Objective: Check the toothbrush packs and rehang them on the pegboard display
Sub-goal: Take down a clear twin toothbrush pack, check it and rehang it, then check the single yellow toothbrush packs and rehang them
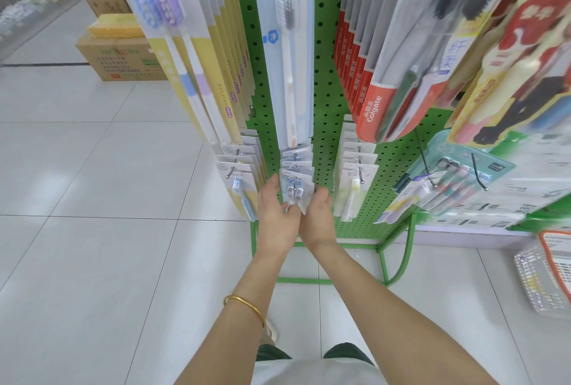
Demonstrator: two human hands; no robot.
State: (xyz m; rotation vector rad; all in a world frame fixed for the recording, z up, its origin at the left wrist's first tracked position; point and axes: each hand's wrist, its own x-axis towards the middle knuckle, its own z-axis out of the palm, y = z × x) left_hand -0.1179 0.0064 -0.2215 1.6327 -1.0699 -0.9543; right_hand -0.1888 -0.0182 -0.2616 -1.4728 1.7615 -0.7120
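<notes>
left hand (275,214) and right hand (318,214) each clamp fingers on lower edges of small clear-blister toothbrush pack (296,190), front of its row on green perforated-metal pegboard (324,125), probably steadying it for inspection

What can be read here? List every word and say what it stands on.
"Colgate": red-ended pack.
"高露洁": same pack, beside the brand.
"柔护净齿": tall blue pack.
"纤柔": label on the black-bristled brush pack.
Too blurred to read: cardboard box, yellow packs, and the small pack held by left hand and right hand.
</notes>
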